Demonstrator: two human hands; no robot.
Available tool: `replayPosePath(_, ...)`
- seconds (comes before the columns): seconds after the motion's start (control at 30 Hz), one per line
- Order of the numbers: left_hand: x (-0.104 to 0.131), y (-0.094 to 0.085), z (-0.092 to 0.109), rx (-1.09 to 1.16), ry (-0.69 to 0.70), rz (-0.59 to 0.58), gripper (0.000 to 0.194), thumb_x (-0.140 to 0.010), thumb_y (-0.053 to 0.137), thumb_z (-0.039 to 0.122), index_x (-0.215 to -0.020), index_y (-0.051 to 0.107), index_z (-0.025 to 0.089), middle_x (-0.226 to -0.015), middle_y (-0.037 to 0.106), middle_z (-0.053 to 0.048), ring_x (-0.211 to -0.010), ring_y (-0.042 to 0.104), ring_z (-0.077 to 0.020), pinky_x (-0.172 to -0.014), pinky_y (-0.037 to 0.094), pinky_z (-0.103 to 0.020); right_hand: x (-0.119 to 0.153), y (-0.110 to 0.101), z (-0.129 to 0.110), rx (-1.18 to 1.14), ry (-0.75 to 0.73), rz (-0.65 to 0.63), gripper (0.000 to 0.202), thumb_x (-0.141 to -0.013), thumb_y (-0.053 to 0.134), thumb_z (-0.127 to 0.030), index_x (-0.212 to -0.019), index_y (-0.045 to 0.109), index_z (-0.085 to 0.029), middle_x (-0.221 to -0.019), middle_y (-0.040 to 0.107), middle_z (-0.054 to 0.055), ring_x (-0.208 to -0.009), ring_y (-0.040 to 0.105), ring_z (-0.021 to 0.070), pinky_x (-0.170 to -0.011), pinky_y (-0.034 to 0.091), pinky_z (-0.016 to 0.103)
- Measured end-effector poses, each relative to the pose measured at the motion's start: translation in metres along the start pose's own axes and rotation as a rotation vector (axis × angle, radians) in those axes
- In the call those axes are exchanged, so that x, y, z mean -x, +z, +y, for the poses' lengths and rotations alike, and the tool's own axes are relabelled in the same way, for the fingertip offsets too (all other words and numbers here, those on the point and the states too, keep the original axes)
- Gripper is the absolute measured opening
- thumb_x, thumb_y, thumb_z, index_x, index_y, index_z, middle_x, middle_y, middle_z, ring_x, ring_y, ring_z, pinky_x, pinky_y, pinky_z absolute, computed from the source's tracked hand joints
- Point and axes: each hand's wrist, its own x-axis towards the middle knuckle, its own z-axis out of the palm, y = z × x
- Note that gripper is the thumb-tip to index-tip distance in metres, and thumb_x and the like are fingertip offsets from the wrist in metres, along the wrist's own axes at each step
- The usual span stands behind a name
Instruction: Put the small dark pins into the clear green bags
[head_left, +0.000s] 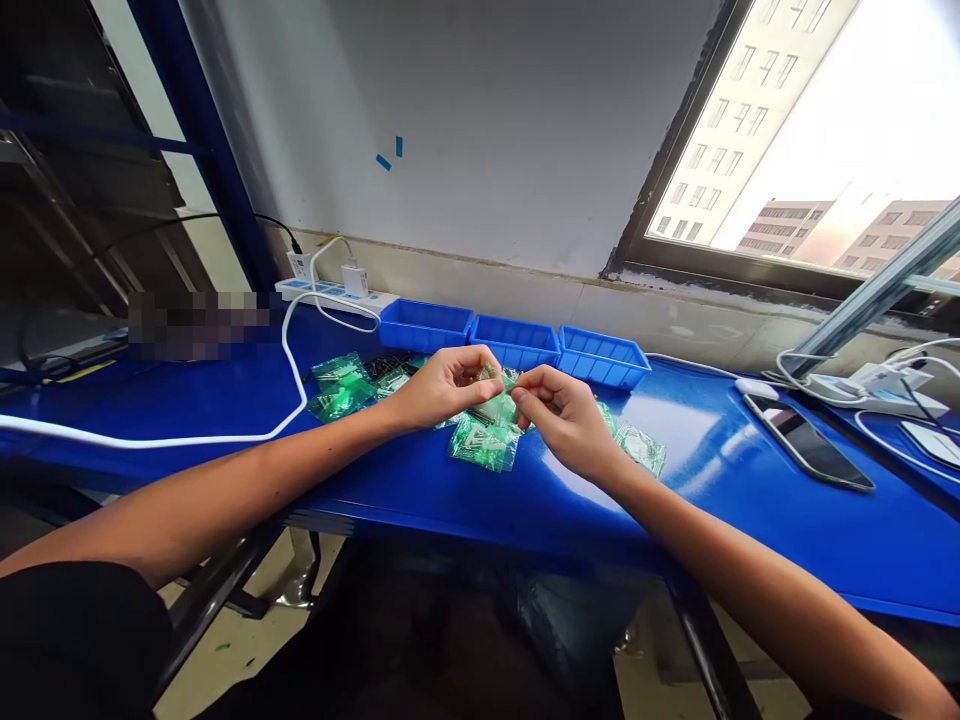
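Above the blue table [420, 495], my left hand [454, 385] and my right hand [566, 412] are close together, each in a pinch. Between their fingertips is a small clear bag with a green tint [507, 382]; its contents are too small to make out. Just below lies a heap of similar green-tinted bags [484, 445], some showing small metal pieces that look like screws. More bags [341, 385] rest left of my left hand, beside a pile of small dark parts [386, 364]. Another bag [641, 450] lies right of my right wrist.
Three blue bins, left [426, 325], middle [514, 342] and right [604, 358], stand along the wall. A power strip [337, 297] with chargers sits behind. Its white cable [289, 340] crosses the table's left side. A phone [808, 440] lies at the right, near more cables.
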Motion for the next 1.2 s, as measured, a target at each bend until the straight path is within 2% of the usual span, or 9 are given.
replayPosePath(0.27, 0.0008, -0.0017, 0.002, 0.038, 0.018, 0.034, 0.02, -0.069, 0.059, 0.032, -0.076, 0.048, 0.017, -0.056, 0.042, 0.007, -0.05, 0.038, -0.0059, -0.046, 0.031, -0.018, 0.0004, -0.0025, -0.0017, -0.033, -0.001, -0.014, 0.013, -0.079, 0.053, -0.03, -0.074, 0.052, -0.019, -0.054, 0.053, -0.004, -0.053, 0.055, 0.01, -0.053, 0.042, 0.025)
replayPosePath(0.4, 0.0014, -0.002, 0.0005, 0.116, 0.047, 0.007, 0.022, -0.067, 0.06, 0.033, -0.074, 0.044, 0.018, -0.055, 0.042, 0.007, -0.049, 0.036, -0.0051, -0.046, 0.03, -0.018, 0.0006, -0.0032, -0.003, -0.045, 0.009, -0.049, 0.012, -0.08, 0.053, -0.03, -0.075, 0.052, -0.019, -0.054, 0.054, -0.004, -0.053, 0.055, 0.0099, -0.053, 0.043, 0.024)
replayPosePath(0.6, 0.0013, -0.0011, -0.0023, 0.2, 0.021, 0.031, 0.027, -0.065, 0.063, 0.031, -0.074, 0.042, 0.018, -0.056, 0.044, 0.007, -0.05, 0.036, -0.0049, -0.047, 0.029, -0.018, 0.0, -0.0039, -0.0025, -0.077, 0.028, -0.086, 0.012, -0.08, 0.053, -0.03, -0.076, 0.052, -0.018, -0.054, 0.054, -0.004, -0.054, 0.056, 0.0103, -0.052, 0.043, 0.024)
replayPosePath(0.97, 0.0017, -0.0016, -0.0024, 0.201, 0.048, -0.008, 0.022, -0.065, 0.063, 0.027, -0.07, 0.045, 0.017, -0.055, 0.042, 0.007, -0.049, 0.035, -0.0044, -0.046, 0.028, -0.018, -0.0002, -0.0049, 0.0007, -0.103, 0.045, -0.127, 0.011, -0.081, 0.051, -0.028, -0.076, 0.052, -0.018, -0.056, 0.053, -0.004, -0.054, 0.056, 0.0097, -0.054, 0.043, 0.024)
replayPosePath(1.07, 0.0007, -0.0022, -0.0028, 0.154, 0.042, -0.009, 0.02, -0.065, 0.062, 0.027, -0.068, 0.045, 0.016, -0.053, 0.041, 0.008, -0.048, 0.034, -0.004, -0.046, 0.027, -0.017, -0.0002, -0.0056, 0.0013, -0.025, 0.016, -0.146, 0.011, -0.082, 0.049, -0.027, -0.076, 0.051, -0.018, -0.057, 0.053, -0.004, -0.056, 0.055, 0.0101, -0.055, 0.043, 0.024)
replayPosePath(1.2, -0.0002, -0.0014, -0.005, 0.094, 0.002, -0.033, 0.021, -0.065, 0.063, 0.028, -0.068, 0.046, 0.016, -0.052, 0.039, 0.009, -0.048, 0.033, -0.004, -0.045, 0.028, -0.016, 0.0015, -0.0051, -0.0022, 0.193, -0.131, -0.115, 0.011, -0.081, 0.052, -0.024, -0.072, 0.051, -0.018, -0.065, 0.056, -0.002, -0.061, 0.052, 0.0097, -0.058, 0.041, 0.024)
